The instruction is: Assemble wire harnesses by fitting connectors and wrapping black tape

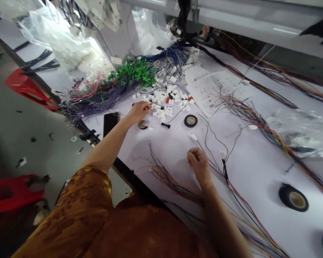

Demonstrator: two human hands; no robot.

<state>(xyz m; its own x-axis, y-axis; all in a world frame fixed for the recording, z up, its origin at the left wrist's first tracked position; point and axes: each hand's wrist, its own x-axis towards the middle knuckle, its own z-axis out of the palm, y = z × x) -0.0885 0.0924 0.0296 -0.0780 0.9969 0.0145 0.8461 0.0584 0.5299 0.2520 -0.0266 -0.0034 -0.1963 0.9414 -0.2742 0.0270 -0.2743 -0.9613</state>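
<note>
My left hand (138, 111) reaches across the white table (247, 172), its closed fingertips at the edge of a scatter of small white wire connectors (161, 105). A small tape roll (142, 124) lies just below that hand. My right hand (199, 165) rests on the table with its fingers curled around what looks like a thin wire. A loose bundle of multicoloured wires (172, 182) fans out to its left, and a black-and-red wire pair (226, 172) runs beside it. A black tape roll (190, 120) lies between my hands, further up the table.
A purple-grey wire bundle (97, 100) and green-tagged wires (134, 71) lie at the table's far left. A printed sheet (215, 93) sits at the back. Another tape roll (293, 197) lies at right. Red stools (27, 89) stand on the floor beyond the table's left edge.
</note>
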